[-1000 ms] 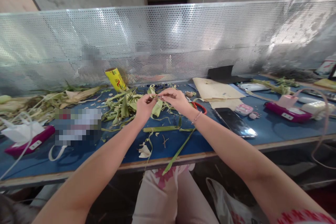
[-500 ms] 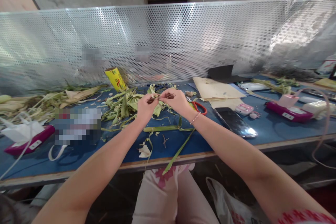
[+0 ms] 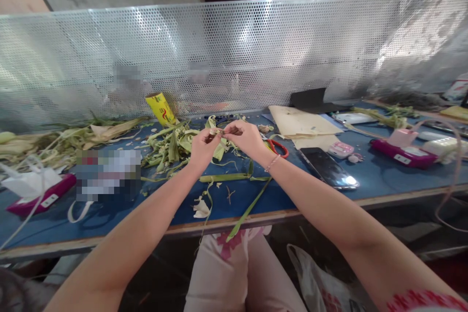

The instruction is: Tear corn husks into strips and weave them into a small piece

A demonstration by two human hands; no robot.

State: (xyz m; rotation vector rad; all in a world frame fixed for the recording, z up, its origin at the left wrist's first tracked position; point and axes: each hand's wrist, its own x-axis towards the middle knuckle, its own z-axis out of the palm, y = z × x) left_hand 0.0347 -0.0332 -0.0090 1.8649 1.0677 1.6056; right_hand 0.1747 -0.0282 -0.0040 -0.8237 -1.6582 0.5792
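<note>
My left hand (image 3: 204, 145) and my right hand (image 3: 243, 137) meet above the blue table, fingertips pinched close together. Between them is a small pale piece (image 3: 216, 133), perhaps plant matter; its kind is too small to make out. Behind and to the left of my hands spreads a heap of green and yellowish leaf strips (image 3: 171, 145). A long green stalk (image 3: 226, 177) lies just nearer, and a narrow green leaf (image 3: 248, 212) hangs over the table's front edge. Red-handled scissors (image 3: 278, 148), partly hidden, lie beside my right wrist.
A black phone (image 3: 327, 168) and tan paper sheets (image 3: 303, 122) lie to the right. Magenta power strips (image 3: 402, 152) sit at both sides. A yellow tube (image 3: 160, 108) leans near the perforated metal screen (image 3: 234, 48) at the back. Dry husks (image 3: 109, 134) lie left.
My two hands stay in nearly the same place, with fingertips still together and only slight finger movement. The view has tilted down a little.
</note>
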